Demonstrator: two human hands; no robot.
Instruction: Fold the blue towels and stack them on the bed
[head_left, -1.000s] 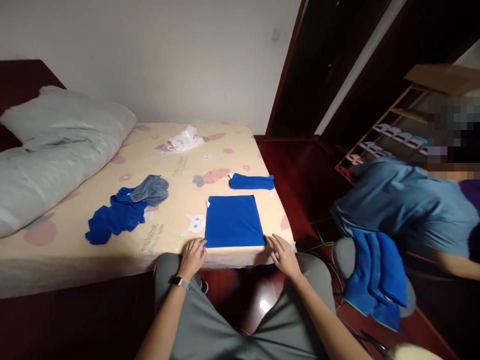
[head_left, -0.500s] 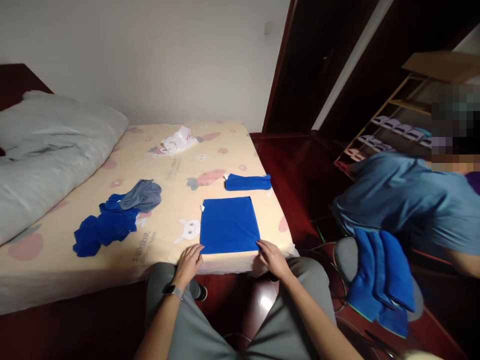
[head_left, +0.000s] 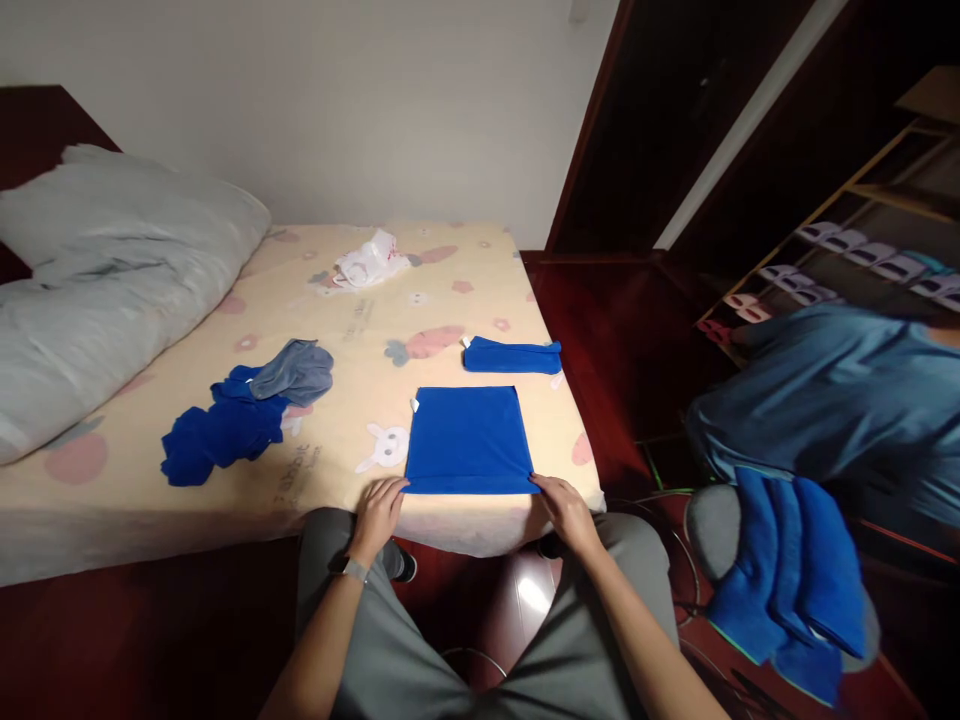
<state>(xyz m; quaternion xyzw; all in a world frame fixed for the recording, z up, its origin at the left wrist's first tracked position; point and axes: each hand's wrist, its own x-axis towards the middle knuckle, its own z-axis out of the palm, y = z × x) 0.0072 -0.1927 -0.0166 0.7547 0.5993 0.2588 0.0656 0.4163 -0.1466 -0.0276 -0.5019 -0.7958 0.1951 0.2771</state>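
Note:
A blue cloth [head_left: 471,437] lies spread as a near-square on the bed's edge in front of me, a small white tag at its left side. My left hand [head_left: 381,508] pinches its near left corner. Its near right corner is pinched by my right hand [head_left: 564,505]. A crease runs along the near edge between them. Behind it rests a second blue cloth [head_left: 512,357], folded into a narrow strip. Further left is a crumpled blue cloth heap [head_left: 225,432] with a grey cloth [head_left: 294,370] on top.
A white plastic bag [head_left: 371,262] and a grey quilt [head_left: 127,290] lie on the patterned bed sheet [head_left: 435,300]. At the right, a person in a blue shirt [head_left: 810,400] bends near blue cloths [head_left: 795,570] on a stool. Slippers [head_left: 847,240] stand on a rack.
Both hands now hold the cloth's near corners, and a crease shows along its near edge. The whole view has shifted, with the person at right further toward the frame's edge.

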